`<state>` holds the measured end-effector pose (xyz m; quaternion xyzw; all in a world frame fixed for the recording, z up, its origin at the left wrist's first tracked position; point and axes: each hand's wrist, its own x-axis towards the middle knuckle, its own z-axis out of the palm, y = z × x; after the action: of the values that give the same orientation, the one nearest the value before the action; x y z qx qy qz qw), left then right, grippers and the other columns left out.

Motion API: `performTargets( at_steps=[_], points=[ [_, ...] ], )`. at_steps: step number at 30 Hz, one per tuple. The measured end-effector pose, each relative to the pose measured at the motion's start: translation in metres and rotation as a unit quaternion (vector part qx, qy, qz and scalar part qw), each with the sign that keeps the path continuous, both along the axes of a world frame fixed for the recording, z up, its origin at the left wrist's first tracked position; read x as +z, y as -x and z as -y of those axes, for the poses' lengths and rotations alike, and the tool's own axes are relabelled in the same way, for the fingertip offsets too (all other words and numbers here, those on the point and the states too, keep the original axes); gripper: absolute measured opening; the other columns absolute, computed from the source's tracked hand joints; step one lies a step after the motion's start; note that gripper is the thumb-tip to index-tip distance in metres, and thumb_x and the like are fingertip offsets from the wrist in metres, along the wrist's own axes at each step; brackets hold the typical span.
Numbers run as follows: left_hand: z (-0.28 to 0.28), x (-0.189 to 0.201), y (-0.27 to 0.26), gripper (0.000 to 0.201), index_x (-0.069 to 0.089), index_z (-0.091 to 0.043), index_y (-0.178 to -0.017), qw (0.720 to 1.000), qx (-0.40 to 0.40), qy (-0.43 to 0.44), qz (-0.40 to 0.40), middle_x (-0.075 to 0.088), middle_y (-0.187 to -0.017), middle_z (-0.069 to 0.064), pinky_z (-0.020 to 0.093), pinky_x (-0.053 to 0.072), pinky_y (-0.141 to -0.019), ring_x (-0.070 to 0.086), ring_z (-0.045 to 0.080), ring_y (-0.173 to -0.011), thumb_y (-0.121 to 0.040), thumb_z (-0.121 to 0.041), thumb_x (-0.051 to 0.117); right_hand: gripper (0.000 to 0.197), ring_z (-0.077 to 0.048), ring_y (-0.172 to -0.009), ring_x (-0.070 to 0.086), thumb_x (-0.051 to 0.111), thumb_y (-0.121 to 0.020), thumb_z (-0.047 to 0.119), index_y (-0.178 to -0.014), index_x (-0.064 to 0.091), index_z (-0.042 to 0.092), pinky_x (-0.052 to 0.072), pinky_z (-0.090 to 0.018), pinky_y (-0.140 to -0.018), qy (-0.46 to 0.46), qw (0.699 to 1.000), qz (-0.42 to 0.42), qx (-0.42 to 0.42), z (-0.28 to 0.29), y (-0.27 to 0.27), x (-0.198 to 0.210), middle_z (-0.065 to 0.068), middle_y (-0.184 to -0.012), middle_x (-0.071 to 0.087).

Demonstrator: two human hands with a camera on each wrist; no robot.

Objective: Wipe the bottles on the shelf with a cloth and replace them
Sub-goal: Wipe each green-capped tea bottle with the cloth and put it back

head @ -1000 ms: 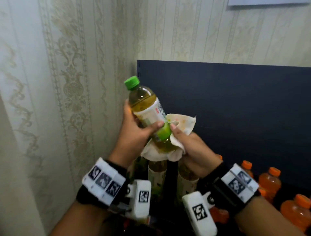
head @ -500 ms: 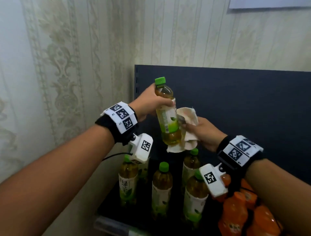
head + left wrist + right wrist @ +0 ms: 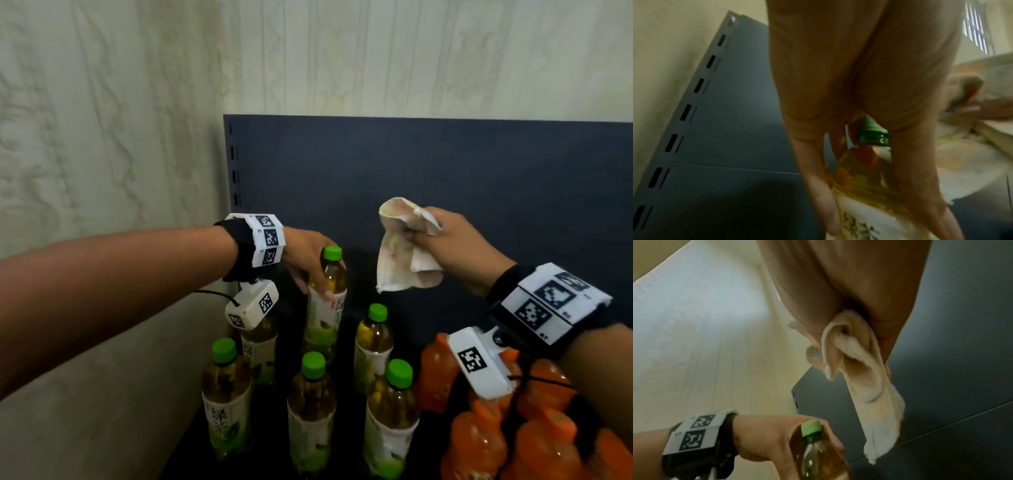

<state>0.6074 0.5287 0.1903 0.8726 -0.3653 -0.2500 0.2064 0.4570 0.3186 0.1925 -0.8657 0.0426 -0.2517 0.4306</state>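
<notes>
My left hand (image 3: 310,263) grips a green-capped tea bottle (image 3: 325,301) round its shoulder, upright, low in the back row on the dark shelf. In the left wrist view my fingers (image 3: 822,186) straddle the tea bottle (image 3: 865,175) just under its green cap. My right hand (image 3: 455,240) holds a crumpled stained white cloth (image 3: 404,253) in the air to the right of the bottle, apart from it. In the right wrist view the cloth (image 3: 869,386) hangs from my curled fingers above the left hand (image 3: 772,439) and the tea bottle (image 3: 818,456).
Several other green-capped tea bottles (image 3: 310,411) stand in rows in front of the held one. Several orange bottles (image 3: 479,442) crowd the shelf's right side under my right wrist. The dark back panel (image 3: 411,164) rises behind; wallpapered wall (image 3: 102,137) closes the left side.
My left hand has lowered the tea bottle from chest height down among the back-row bottles. The cloth has come off the bottle and my right hand has drawn it away to the right.
</notes>
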Motion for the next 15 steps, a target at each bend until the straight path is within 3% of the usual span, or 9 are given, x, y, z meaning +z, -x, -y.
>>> performTargets(
  at_steps=[4, 7, 10, 15],
  points=[
    [0.008, -0.018, -0.008, 0.034, 0.072, -0.022, -0.105, 0.994, -0.064, -0.086, -0.013, 0.075, -0.109, 0.004, 0.028, 0.061, -0.072, 0.073, 0.022, -0.099, -0.081, 0.000, 0.083, 0.016, -0.022, -0.099, 0.068, 0.063, -0.102, 0.004, -0.116, 0.066, -0.003, 0.053, -0.036, -0.082, -0.037, 0.999, -0.007, 0.007, 0.005, 0.000, -0.011, -0.015, -0.109, 0.073],
    [0.010, -0.037, -0.012, 0.043, 0.068, -0.011, -0.117, 0.989, -0.079, -0.128, 0.005, 0.072, -0.121, 0.019, 0.037, 0.062, -0.081, 0.071, 0.035, -0.111, -0.081, 0.008, 0.081, 0.018, -0.022, -0.098, 0.068, 0.063, -0.102, 0.003, -0.118, 0.065, -0.003, 0.053, -0.035, -0.081, -0.050, 0.999, -0.016, 0.015, 0.005, -0.002, -0.019, -0.020, -0.116, 0.073],
    [0.009, -0.050, -0.015, 0.054, 0.062, -0.005, -0.129, 0.986, -0.073, -0.143, 0.033, 0.066, -0.134, 0.022, 0.045, 0.059, -0.092, 0.065, 0.039, -0.123, -0.080, 0.010, 0.081, 0.016, -0.020, -0.097, 0.068, 0.064, -0.102, 0.004, -0.118, 0.066, 0.000, 0.053, -0.033, -0.080, -0.044, 0.999, -0.019, 0.015, 0.004, -0.004, -0.026, -0.019, -0.119, 0.073],
    [0.002, -0.044, -0.025, 0.041, 0.065, 0.002, -0.126, 0.987, -0.096, -0.118, 0.045, 0.067, -0.132, 0.025, 0.046, 0.054, -0.099, 0.064, 0.025, -0.106, -0.087, 0.007, 0.075, 0.012, -0.019, -0.098, 0.069, 0.065, -0.102, 0.007, -0.114, 0.066, 0.006, 0.053, -0.033, -0.082, -0.042, 0.998, -0.030, 0.024, 0.000, -0.010, -0.032, -0.015, -0.116, 0.073]
  ],
)
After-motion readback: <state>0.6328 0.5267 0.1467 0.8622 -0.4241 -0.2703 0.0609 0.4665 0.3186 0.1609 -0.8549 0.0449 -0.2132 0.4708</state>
